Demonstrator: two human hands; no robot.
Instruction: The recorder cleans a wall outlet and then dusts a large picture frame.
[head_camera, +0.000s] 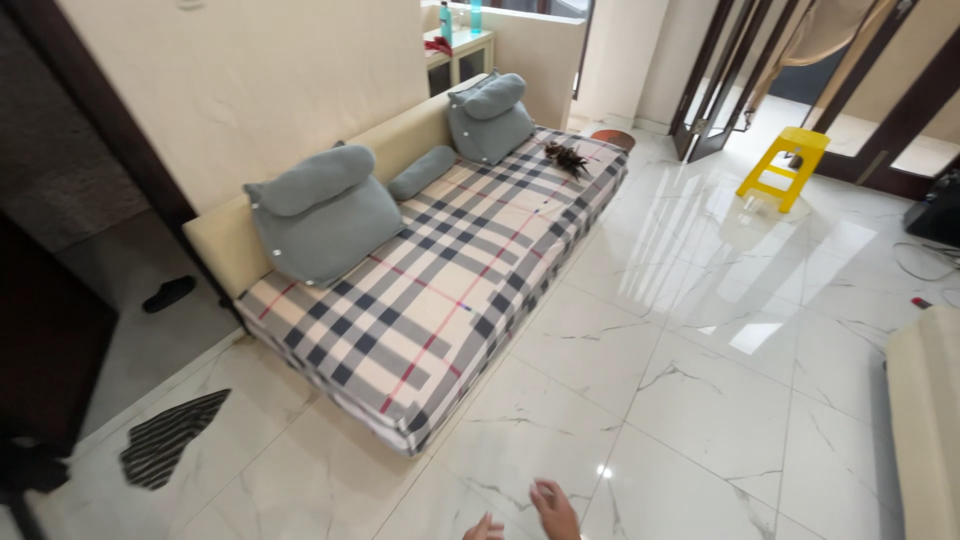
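Only the fingertips of my two hands show at the bottom edge. My left hand (486, 528) peeks in low, and my right hand (556, 510) reaches a little higher beside it. Both hold nothing and hover over the white marble floor (680, 400), a short way in front of the near corner of a low sofa bed (440, 290) with a plaid cover. Two large grey-blue back cushions (325, 215) (490, 118) and a small bolster (420, 172) lean on its cream backrest. A dark feather duster (568, 157) lies at the sofa's far end.
A yellow plastic stool (785, 165) stands near folding dark-framed doors (715, 80). A striped dark cloth (165, 440) lies on the floor at left, a black slipper (168, 293) beyond it. A cream furniture edge (925, 420) sits at right, with cables (925, 262) behind.
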